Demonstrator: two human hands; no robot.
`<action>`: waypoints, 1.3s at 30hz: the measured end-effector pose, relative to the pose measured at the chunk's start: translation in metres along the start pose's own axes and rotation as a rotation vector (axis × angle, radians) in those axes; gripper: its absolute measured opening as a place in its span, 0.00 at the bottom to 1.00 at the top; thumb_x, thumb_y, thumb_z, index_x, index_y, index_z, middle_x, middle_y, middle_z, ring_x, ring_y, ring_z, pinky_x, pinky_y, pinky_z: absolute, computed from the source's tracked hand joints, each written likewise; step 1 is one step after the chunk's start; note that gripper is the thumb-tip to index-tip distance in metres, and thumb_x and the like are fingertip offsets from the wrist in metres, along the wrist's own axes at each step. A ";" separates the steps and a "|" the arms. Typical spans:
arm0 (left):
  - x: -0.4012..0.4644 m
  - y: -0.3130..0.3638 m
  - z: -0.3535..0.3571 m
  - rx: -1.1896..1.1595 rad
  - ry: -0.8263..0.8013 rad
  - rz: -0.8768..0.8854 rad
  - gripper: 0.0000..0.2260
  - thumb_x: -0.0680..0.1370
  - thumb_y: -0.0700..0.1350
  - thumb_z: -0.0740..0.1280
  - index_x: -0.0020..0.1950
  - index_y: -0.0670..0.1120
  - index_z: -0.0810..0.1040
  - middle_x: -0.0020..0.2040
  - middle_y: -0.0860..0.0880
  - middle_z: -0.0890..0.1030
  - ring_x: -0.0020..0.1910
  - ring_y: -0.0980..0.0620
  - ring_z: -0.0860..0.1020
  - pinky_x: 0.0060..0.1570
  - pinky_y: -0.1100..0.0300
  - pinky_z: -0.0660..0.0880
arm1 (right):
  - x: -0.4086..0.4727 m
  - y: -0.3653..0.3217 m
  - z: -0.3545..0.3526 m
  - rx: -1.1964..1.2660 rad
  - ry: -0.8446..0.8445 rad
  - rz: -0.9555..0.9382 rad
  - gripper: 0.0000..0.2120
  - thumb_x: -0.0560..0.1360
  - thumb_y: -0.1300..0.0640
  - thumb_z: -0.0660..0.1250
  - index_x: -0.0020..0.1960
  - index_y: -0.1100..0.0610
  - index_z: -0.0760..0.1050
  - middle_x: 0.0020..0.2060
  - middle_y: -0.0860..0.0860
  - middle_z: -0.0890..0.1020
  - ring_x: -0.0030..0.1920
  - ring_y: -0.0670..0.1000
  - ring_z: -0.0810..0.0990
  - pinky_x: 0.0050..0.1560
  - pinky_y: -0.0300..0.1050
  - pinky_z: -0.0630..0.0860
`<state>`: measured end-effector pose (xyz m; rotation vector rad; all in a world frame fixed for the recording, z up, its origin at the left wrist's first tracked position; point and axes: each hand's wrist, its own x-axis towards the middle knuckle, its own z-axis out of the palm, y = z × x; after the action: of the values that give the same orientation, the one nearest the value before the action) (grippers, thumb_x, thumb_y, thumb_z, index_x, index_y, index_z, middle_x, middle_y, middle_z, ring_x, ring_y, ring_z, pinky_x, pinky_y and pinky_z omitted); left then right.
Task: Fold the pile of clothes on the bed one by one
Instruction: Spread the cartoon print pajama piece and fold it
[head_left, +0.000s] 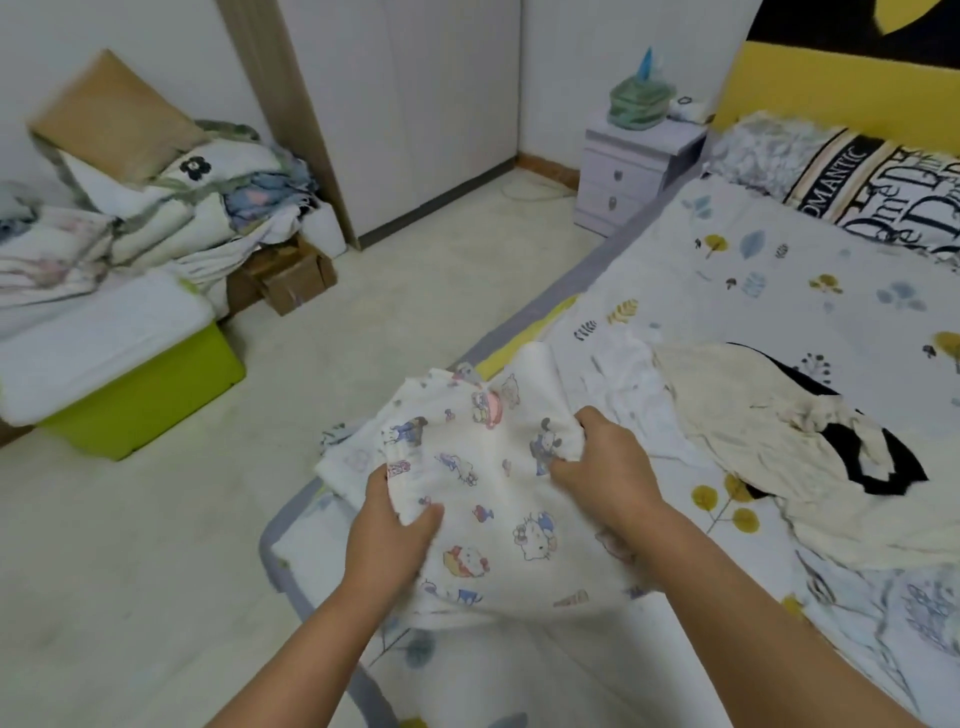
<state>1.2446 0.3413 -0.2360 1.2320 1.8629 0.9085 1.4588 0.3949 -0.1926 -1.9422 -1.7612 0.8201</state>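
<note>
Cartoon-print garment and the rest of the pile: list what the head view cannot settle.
- Cartoon-print garment: bunched in the left hand and right hand; type and fold state unclear.
- Cream garment and black garment: overlapping, shapes hidden.
- White cloth: blurred, crumpled.
- Bed: cut off at the right edge.

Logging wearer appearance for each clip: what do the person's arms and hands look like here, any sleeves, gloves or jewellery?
Both forearms are bare right down to the frame's lower edge, so no sleeves show. The left hand and the right hand wear no gloves. No watch, bracelet or ring is visible on the parts in view, and there are no markings or cables. Fingertips are partly buried in fabric, so nails cannot be judged.
</note>
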 end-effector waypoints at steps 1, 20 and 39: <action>0.012 -0.006 -0.004 0.000 0.024 -0.001 0.24 0.72 0.44 0.71 0.65 0.53 0.65 0.45 0.64 0.73 0.42 0.60 0.73 0.37 0.69 0.67 | 0.014 -0.008 0.009 -0.017 -0.011 -0.019 0.11 0.71 0.54 0.69 0.48 0.54 0.68 0.40 0.53 0.79 0.40 0.54 0.77 0.34 0.43 0.68; 0.123 -0.107 -0.002 0.128 -0.024 -0.415 0.32 0.75 0.46 0.68 0.72 0.43 0.54 0.62 0.41 0.72 0.54 0.42 0.74 0.52 0.52 0.73 | 0.187 -0.017 0.181 -0.278 -0.087 0.132 0.20 0.78 0.51 0.60 0.69 0.54 0.62 0.61 0.55 0.74 0.62 0.57 0.70 0.58 0.51 0.64; 0.217 -0.133 0.002 1.085 -0.382 0.167 0.34 0.77 0.65 0.44 0.76 0.49 0.37 0.76 0.42 0.35 0.75 0.41 0.37 0.72 0.43 0.40 | 0.129 0.018 0.230 -0.518 -0.114 0.149 0.38 0.75 0.32 0.45 0.75 0.48 0.32 0.67 0.52 0.23 0.73 0.60 0.29 0.67 0.69 0.34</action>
<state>1.1251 0.5060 -0.3883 2.0101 1.9509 -0.3823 1.3270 0.4972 -0.3978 -2.4178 -2.0709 0.5644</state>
